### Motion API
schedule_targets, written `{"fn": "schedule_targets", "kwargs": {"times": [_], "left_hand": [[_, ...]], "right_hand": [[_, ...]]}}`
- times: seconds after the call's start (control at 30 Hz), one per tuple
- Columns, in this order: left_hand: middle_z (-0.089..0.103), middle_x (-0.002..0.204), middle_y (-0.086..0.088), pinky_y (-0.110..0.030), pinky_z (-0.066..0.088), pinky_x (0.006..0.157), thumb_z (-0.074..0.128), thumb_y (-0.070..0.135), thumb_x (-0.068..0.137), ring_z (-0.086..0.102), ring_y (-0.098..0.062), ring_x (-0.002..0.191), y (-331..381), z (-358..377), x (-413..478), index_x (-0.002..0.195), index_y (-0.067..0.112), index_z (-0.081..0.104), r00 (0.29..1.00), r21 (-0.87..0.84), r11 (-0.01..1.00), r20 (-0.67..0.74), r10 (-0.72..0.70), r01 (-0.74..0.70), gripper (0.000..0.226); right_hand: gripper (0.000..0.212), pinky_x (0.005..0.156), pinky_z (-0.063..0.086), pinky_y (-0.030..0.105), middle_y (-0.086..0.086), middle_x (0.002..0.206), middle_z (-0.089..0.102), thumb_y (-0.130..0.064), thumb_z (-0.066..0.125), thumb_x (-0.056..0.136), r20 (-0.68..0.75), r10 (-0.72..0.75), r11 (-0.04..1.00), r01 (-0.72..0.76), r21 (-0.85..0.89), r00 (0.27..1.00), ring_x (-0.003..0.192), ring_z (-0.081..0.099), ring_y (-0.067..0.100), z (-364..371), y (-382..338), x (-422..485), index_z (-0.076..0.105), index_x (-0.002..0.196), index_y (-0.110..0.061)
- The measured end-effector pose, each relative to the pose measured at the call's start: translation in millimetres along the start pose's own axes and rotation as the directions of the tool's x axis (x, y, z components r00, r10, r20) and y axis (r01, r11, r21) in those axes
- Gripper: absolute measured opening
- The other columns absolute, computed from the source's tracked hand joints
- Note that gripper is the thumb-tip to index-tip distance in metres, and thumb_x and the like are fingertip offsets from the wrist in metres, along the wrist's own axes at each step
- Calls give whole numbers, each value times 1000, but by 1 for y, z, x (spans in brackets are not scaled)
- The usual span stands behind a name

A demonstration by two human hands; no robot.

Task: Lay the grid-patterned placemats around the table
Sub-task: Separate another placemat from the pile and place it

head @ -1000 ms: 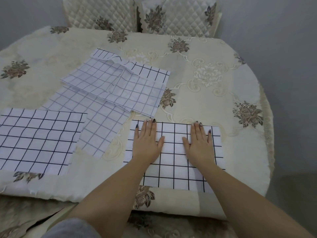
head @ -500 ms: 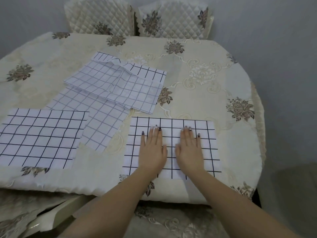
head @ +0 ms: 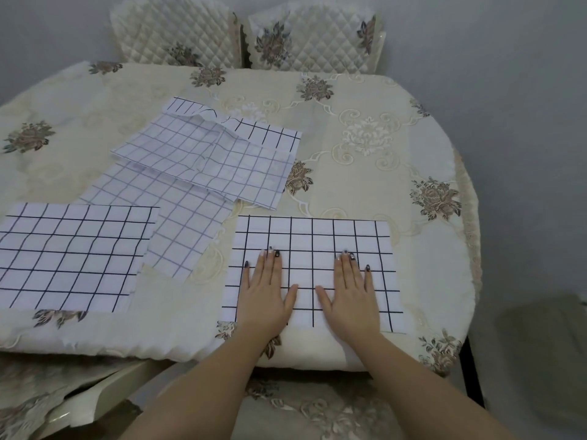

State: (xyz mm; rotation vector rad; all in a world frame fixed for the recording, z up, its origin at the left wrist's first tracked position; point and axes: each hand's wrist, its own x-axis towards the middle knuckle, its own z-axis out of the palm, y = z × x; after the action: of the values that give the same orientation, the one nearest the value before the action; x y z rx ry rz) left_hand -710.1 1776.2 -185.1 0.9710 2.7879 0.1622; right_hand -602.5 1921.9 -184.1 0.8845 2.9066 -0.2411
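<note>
Smoothing the placemat (head: pixel 317 236), the flat left hand (head: pixel 265 296) and right hand (head: pixel 351 300) gripped nothing and likely needed the pile (head: pixel 203 160) beyond next

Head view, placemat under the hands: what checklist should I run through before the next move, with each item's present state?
1. The near placemat lies flat, unwrinkled: ok.
2. The left hand and right hand press it, fingers straight: ok.
3. Its near edge sits on the table, not overhanging: ok.
4. The left placemat lies flat, apart from the near one: ok.
5. The pile of placemats is laid out: not ok; they overlap, top one rumpled.
6. Count in that pile: cannot tell.
</note>
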Motion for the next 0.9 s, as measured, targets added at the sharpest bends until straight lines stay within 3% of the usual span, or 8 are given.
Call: {"fn": "schedule_targets", "kwargs": {"times": [0.17,0.47,0.57,0.63,0.7,0.77,0.83,0.9], "left_hand": [[-13,160,-1,-41,-8,119,4,61,92,-14,-15,147,-25,-2,-7,151,16,-12,999,17,999,-7,-39,39,75],[-12,160,-1,-39,-10,119,-7,61,86,-17,-10,144,-47,-8,-13,149,16,-14,997,21,998,24,-67,67,78],[-3,162,0,-35,-9,119,-4,61,87,-9,-10,147,-48,-18,-11,153,16,-1,995,-163,982,56,-83,91,80],[10,161,-1,-33,0,119,15,55,97,4,-12,148,-45,-33,-12,153,14,12,989,-399,905,51,-138,147,69],[25,157,-1,-32,15,117,30,46,100,21,-15,145,-36,-54,-16,151,14,25,978,-613,770,23,-209,179,60],[44,145,0,-30,26,111,36,42,100,39,-13,132,-20,-74,-19,141,15,43,964,-761,617,44,-261,201,49],[59,125,2,-33,37,105,37,39,101,52,-13,116,1,-88,-17,120,21,58,949,-883,395,146,-281,253,33],[65,116,-4,-40,44,99,35,38,101,60,-20,109,25,-96,-12,106,18,63,935,-935,190,246,-254,298,34]], "right_hand": [[79,116,-13,35,1,160,-10,-64,4,90,11,55,998,-55,38,998,147,-12,14,-5,29,-8,-10,151,-14],[86,118,-11,37,5,160,-10,-67,-13,82,43,94,996,-94,0,995,148,-9,18,-7,51,-15,-14,148,-12],[85,118,-11,36,4,160,-11,-64,-7,84,108,91,995,-95,39,990,148,-10,18,-14,50,-10,-9,151,-11],[77,120,-3,36,7,161,1,-59,9,94,142,104,972,-131,196,984,148,0,18,-24,50,-4,4,152,-8],[70,118,14,37,10,157,23,-54,22,97,126,159,854,-200,480,979,145,19,21,-43,50,-3,25,148,-7],[60,112,25,34,7,148,41,-50,31,98,134,278,598,-280,751,951,138,36,22,-63,51,-9,41,141,-9],[48,108,30,32,5,138,52,-42,36,100,184,373,354,-323,878,909,129,45,20,-79,51,-18,51,134,-12],[40,106,37,38,6,127,59,-42,36,100,189,438,237,-316,919,879,118,54,20,-90,54,-29,58,121,-16]]}}
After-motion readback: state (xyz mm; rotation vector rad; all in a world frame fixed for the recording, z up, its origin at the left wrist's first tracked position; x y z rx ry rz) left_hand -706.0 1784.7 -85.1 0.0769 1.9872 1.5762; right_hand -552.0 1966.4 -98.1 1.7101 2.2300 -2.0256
